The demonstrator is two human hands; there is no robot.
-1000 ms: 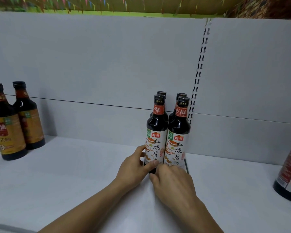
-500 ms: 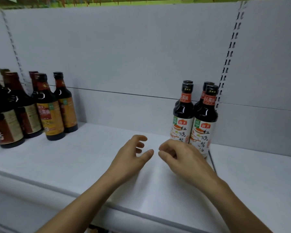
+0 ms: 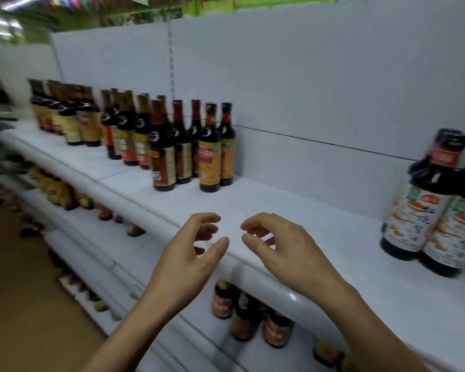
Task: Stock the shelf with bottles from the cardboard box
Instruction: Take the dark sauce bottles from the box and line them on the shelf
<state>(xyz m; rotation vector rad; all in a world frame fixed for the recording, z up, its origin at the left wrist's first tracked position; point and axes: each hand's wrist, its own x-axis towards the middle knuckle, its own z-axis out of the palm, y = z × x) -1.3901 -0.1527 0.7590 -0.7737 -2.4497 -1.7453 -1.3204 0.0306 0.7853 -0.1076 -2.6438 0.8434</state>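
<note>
Hands are hovering side by side in the lower centre of the head view, just above the rounded front lip of the shelf (image 3: 279,208). The left hand (image 3: 191,253) is curling loosely, thumb and fingers apart and gripping nothing. The right hand (image 3: 287,251) is mirroring it, its fingers bending in a relaxed hook and also holding nothing. The two thumbs are pointing toward each other with a small gap between them.

The shelf is showing as smooth, glossy white metal, with a flat grey-white back panel (image 3: 320,84) rising behind it and a slotted strip (image 3: 171,57) running up the panel in the upper centre.

At the right edge of the frame, the white-labelled bottles (image 3: 419,210) are standing upright and touching on the shelf. They are dark glass with black caps, red neck bands and rounded shoulders, and motion is blurring them slightly.

Across the centre left, the amber-labelled bottles (image 3: 210,154) are standing in rows toward the upper left. They are tall and narrow-necked, with dark contents and yellow and red labels.

Below the lip, squat bottles (image 3: 253,315) with orange labels are sitting on the lower shelf (image 3: 204,342). Brown floor (image 3: 24,304) is filling the lower left.
</note>
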